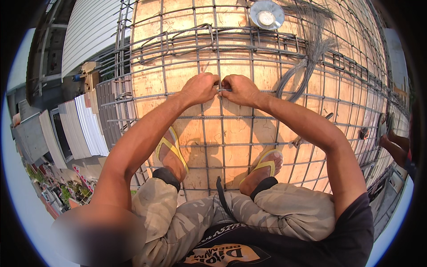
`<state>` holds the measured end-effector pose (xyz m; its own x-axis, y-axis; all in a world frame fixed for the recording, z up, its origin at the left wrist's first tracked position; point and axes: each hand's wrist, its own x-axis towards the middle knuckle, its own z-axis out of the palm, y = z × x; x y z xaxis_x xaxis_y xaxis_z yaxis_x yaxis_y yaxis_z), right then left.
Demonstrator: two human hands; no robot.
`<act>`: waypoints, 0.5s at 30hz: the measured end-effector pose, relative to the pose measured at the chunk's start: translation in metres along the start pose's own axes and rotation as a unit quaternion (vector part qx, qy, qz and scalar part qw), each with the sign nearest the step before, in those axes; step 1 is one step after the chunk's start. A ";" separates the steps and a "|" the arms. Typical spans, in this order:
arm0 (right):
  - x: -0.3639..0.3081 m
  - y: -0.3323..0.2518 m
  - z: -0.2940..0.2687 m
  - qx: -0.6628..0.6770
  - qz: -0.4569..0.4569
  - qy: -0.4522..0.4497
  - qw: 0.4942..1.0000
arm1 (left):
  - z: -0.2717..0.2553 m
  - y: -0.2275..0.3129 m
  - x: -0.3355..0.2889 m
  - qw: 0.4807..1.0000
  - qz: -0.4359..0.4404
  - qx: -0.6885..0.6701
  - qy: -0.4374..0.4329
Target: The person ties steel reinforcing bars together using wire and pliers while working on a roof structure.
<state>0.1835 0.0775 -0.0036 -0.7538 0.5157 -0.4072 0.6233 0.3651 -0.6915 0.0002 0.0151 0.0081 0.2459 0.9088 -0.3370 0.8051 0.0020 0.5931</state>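
Observation:
My left hand point(201, 86) and my right hand point(241, 90) meet at a crossing of the steel rebar grid point(235, 117). Both have their fingers pinched together, and whatever is between them is too small to make out. A thin pale stick-like piece point(205, 66) shows just above my left hand's knuckles; whether that hand holds it is unclear. To the right of my right hand, a long bundle of grey tie wire point(314, 51) lies bent over the bars.
Plywood sheeting point(213, 131) lies beneath the bars. Bent stirrups point(187, 40) run across beyond my hands, near a round pale dish-like object point(267, 18). My sandalled feet point(269, 164) stand among the bars. Roofs point(91, 124) lie below at left; another person's legs point(395, 147) appear far right.

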 end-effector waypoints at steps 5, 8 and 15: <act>-0.005 -0.002 0.003 -0.011 -0.019 0.021 1.000 | 0.001 -0.006 0.007 0.998 -0.007 -0.023 -0.064; -0.009 -0.003 0.005 0.004 -0.032 0.071 0.997 | -0.004 -0.010 0.013 0.995 -0.016 -0.049 -0.091; -0.006 0.002 0.006 -0.029 -0.070 0.064 0.995 | -0.014 -0.010 0.034 0.987 0.007 -0.056 -0.151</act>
<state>0.1880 0.0709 -0.0063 -0.8038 0.5497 -0.2275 0.5277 0.4822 -0.6993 -0.0070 0.0518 0.0012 0.4204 0.7430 -0.5209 0.7398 0.0518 0.6709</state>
